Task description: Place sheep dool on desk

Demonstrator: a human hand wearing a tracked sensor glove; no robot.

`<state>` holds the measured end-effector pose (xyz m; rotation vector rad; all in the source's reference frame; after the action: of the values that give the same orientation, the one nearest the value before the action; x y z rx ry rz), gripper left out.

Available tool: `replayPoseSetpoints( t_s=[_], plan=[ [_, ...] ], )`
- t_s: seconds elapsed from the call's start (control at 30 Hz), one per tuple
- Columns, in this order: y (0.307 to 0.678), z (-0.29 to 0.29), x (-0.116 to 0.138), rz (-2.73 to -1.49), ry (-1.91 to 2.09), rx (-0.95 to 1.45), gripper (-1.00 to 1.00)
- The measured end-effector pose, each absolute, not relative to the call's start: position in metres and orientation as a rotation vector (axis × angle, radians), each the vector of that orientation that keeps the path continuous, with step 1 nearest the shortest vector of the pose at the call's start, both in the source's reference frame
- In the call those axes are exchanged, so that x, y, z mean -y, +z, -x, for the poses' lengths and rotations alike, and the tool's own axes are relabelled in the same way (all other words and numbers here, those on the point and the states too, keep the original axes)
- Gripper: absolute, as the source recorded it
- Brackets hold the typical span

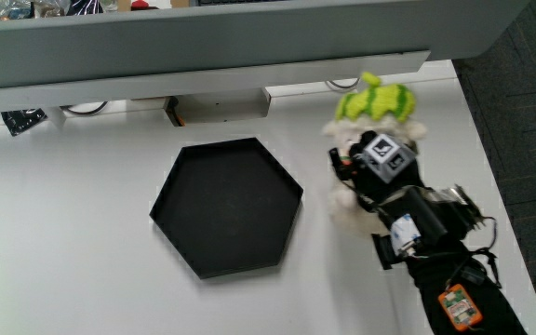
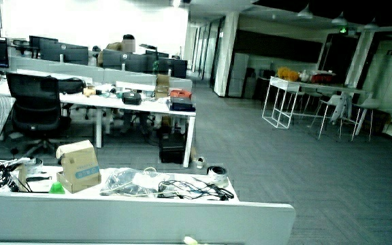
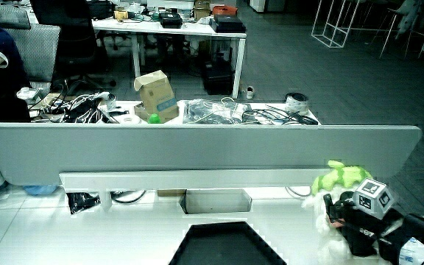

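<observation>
Beside the black hexagonal tray (image 1: 168,199), near the desk's (image 1: 63,242) edge: the hand (image 1: 380,172) lies on the sheep doll (image 1: 375,102).

The doll's green-capped head points toward the low partition (image 1: 203,37), farther from the person than the hand, so its long axis runs in line with the forearm. The gloved fingers look closed around the white body, which shows on both sides of the glove. In a side view the doll (image 3: 341,177) sits low against the desktop under the hand (image 3: 359,221). I cannot tell whether it already rests there. Letting go seems to be all that remains.
</observation>
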<state>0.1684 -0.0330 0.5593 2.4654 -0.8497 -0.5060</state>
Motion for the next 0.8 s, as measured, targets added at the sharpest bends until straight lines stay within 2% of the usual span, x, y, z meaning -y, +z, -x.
replayPoseSetpoints(
  t_s=[0.27,0.53,0.63,0.8],
  plan=[
    [0.562,-0.188,0.03,-2.447,-0.481,0.789,0.0],
    [0.583,-0.197,0.017,-2.433,-0.424,0.754,0.0],
    [0.597,-0.209,0.011,-2.526,-0.517,0.659,0.0],
    [0.603,-0.222,-0.004,-2.437,-0.437,0.693,0.0]
  ],
)
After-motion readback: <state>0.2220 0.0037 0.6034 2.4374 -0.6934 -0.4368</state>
